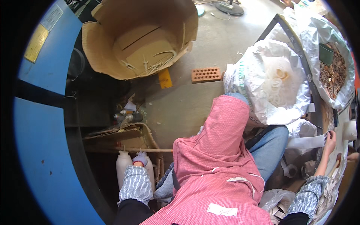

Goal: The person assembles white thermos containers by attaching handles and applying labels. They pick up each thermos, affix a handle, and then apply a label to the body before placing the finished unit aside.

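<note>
My left hand [139,160], in a greyish-purple glove, is closed at the top of a white bottle [150,170]; its fingers are partly hidden. A second white bottle [123,167] stands upright just left of it. Far to the right, my right hand [329,143] pinches the end of a white strip [308,142]. This strip stretches leftward from my fingers, past the side of my knee. Patterned sleeve covers wrap both my forearms, and a pink checked apron [217,161] lies over my lap.
Blue machine panels [45,150] line the left side. A big cardboard box [138,37] holding pale scraps stands ahead, near a perforated brick [206,75]. At right are a white sack [277,82] of translucent rings and a bag [333,71] of brown scraps. A wooden stick [157,150] crosses beside the bottles.
</note>
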The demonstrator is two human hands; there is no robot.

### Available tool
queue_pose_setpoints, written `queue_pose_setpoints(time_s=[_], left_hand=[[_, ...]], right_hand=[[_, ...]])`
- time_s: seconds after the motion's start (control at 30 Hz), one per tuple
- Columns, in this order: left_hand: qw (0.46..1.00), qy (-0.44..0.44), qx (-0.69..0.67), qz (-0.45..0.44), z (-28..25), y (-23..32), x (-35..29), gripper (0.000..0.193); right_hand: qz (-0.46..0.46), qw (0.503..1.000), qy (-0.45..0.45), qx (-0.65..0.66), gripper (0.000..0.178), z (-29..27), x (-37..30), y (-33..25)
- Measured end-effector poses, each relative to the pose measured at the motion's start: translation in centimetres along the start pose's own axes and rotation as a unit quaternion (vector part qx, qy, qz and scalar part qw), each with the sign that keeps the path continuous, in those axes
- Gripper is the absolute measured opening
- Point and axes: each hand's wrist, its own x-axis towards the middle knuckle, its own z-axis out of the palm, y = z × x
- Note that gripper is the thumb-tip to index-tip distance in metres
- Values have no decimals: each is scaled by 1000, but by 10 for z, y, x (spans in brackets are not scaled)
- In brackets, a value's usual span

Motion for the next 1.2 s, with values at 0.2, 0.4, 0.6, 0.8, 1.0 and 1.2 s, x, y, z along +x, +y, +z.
queue_pose_setpoints(time_s=[0.2, 0.4, 0.6, 0.8, 1.0, 1.2], left_hand=[[978, -91, 184, -40, 27, -20, -46, 30], [956, 183, 217, 71, 0, -30, -112, 30], [773, 569, 126, 251, -314, 145, -204, 19], [519, 738, 39, 429, -500, 323, -325, 10], [674, 587, -74, 442, -545, 428, -325, 13], [851, 312, -57, 419, -468, 544, -203, 32]], right_hand=[[-180, 967, 141, -108, 10, -50, -49, -76], [-173, 963, 63, 196, 12, -59, -94, -206], [-178, 865, -26, 468, 13, -41, -98, -288], [-106, 747, -68, 652, 15, -75, -113, -289], [-77, 573, -174, 797, 11, -110, -133, -322], [42, 572, -307, 760, 6, -49, -158, -351]])
